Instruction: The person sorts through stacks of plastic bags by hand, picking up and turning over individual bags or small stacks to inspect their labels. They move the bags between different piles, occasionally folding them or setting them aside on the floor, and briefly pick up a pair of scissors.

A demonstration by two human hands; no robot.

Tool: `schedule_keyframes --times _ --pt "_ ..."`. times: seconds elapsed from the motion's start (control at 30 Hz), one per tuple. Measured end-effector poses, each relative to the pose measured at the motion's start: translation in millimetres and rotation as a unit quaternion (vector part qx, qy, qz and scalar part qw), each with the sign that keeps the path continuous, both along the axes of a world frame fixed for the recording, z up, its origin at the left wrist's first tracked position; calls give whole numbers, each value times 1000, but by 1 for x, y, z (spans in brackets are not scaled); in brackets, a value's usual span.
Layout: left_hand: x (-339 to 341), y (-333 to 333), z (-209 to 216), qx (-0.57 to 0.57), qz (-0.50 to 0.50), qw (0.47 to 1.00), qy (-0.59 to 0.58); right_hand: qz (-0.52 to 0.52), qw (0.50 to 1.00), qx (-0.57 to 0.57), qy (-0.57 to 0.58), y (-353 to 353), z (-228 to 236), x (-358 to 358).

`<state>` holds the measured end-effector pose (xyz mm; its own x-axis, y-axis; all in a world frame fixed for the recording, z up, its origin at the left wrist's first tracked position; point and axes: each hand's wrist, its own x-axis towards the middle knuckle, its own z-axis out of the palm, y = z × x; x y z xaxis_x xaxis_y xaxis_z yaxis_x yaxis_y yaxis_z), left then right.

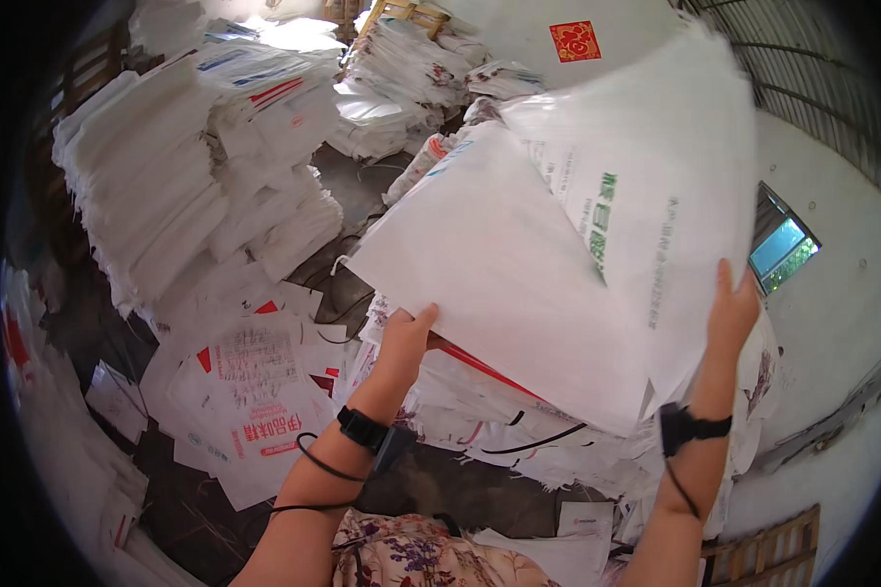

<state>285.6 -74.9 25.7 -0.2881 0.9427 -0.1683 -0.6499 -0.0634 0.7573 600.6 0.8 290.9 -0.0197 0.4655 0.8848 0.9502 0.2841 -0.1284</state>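
In front of me, a white woven sack with green and grey print [636, 196] is raised and slightly blurred. My right hand [734, 308] is closed on its right edge, thumb up. A plain white sack panel [489, 264] overlaps it on the left; whether both belong to one sack I cannot tell. My left hand [408, 338] pinches the near left edge of this panel, thumb on top. Beneath both lies a stack of white sacks [480, 411], with a red strip and dark cords showing along its near side. Black bands with devices circle both wrists.
Tall piles of flattened white sacks [157, 186] stand at left, with more piles [401, 78] at the back. Loose printed sacks [255, 391] cover the floor at left. A wooden pallet [768, 553] stands at lower right. The right wall has a small window [783, 245].
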Motion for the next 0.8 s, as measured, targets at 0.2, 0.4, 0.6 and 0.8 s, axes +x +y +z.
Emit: schedule_keyframes --times 0.2,0.4,0.6,0.8 --pt "13 40 114 142 15 989 46 135 967 -192 -101 -74 -59 -89" --pt "79 77 193 213 5 977 19 49 968 -222 -106 -58 -54 -82" --pt "102 113 195 345 21 891 295 21 985 -164 -48 32 -15 -3" --pt "107 81 71 191 13 739 646 63 987 -142 29 47 4 55"
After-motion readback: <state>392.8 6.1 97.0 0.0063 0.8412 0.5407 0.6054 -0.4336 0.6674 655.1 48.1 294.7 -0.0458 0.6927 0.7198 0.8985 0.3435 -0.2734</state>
